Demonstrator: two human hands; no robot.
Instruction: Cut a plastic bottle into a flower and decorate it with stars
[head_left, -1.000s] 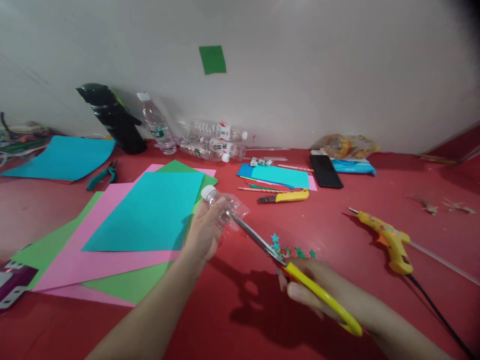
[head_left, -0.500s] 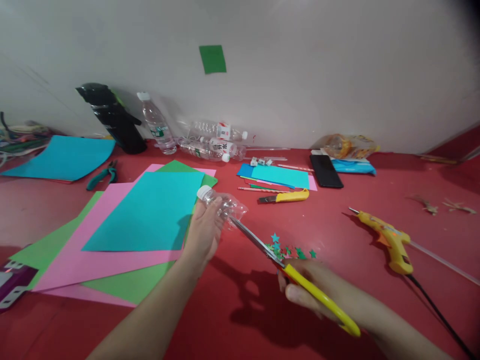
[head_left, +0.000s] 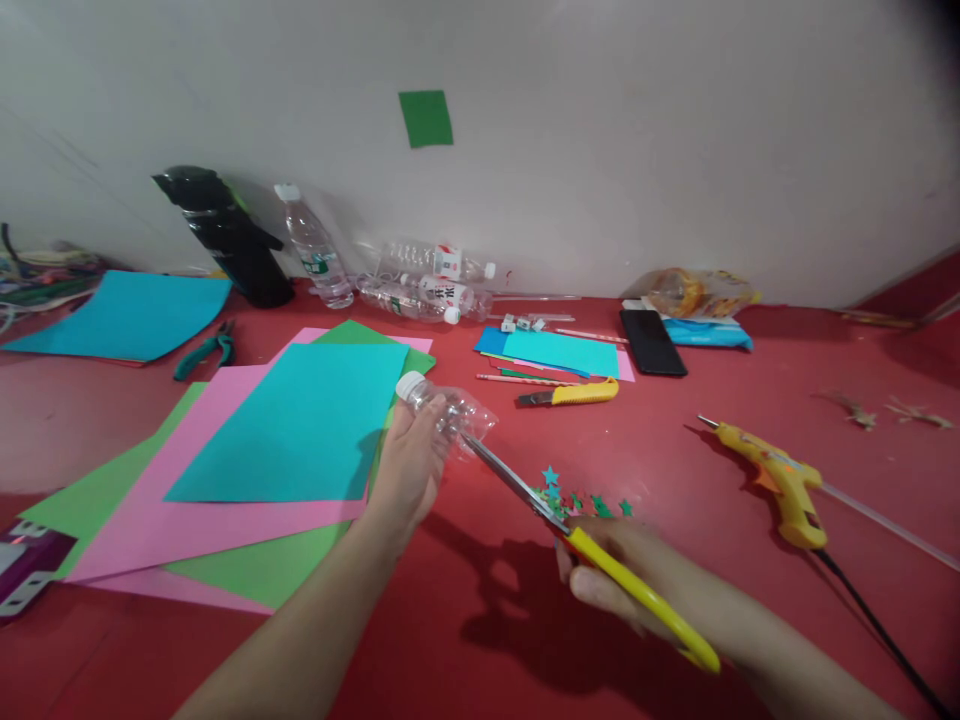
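My left hand (head_left: pixel 411 455) is closed around the neck part of a clear plastic bottle top (head_left: pixel 469 412) with a white cap, its cap end tilted to the upper left. My right hand (head_left: pixel 619 570) grips yellow-handled scissors (head_left: pixel 517 483), whose blades look nearly closed and reach the lower edge of the clear plastic. Whether the plastic lies between the blades I cannot tell. Small green, blue and red paper stars (head_left: pixel 577 502) lie on the red table (head_left: pixel 450 650) just behind the scissors.
Coloured paper sheets (head_left: pixel 292 430) overlap at left, near pliers (head_left: pixel 205 352). Plastic bottles (head_left: pixel 420 290) and a black flask (head_left: pixel 225 240) stand or lie along the wall. A yellow utility knife (head_left: pixel 574 393) and phone (head_left: pixel 652 342) are behind; a corded glue gun (head_left: pixel 772 475) lies at right.
The bottle top in my left hand has shifted very slightly to the right. Both hands keep their grips, and the scissors stay nearly in place.
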